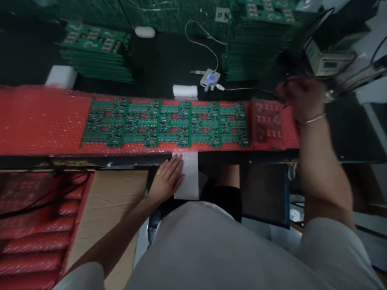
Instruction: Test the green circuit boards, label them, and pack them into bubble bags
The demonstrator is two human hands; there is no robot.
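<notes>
- Green circuit-board panels (175, 122) crowded with small components, five in a row, lying flat on a long strip of red bubble wrap (36, 121) along the near table edge.
- Right of the row, a dark rectangular board under red film (268, 121).
- Left hand (166, 175), near side: palm down, fingertips over a flat white strip (190, 181); fingers pressed together, thumb apart, nothing visibly gripped.
- Right hand (305, 96), at the wrap's right end: blurred; cannot tell whether pinching anything.
- Farther off, stacks of green boards (96, 60) left and right, plus a small white device with lit screen (209, 77).
- Could skew or overlap the panels by tugging the wrap; could scrape components if pushed edge against edge.
</notes>
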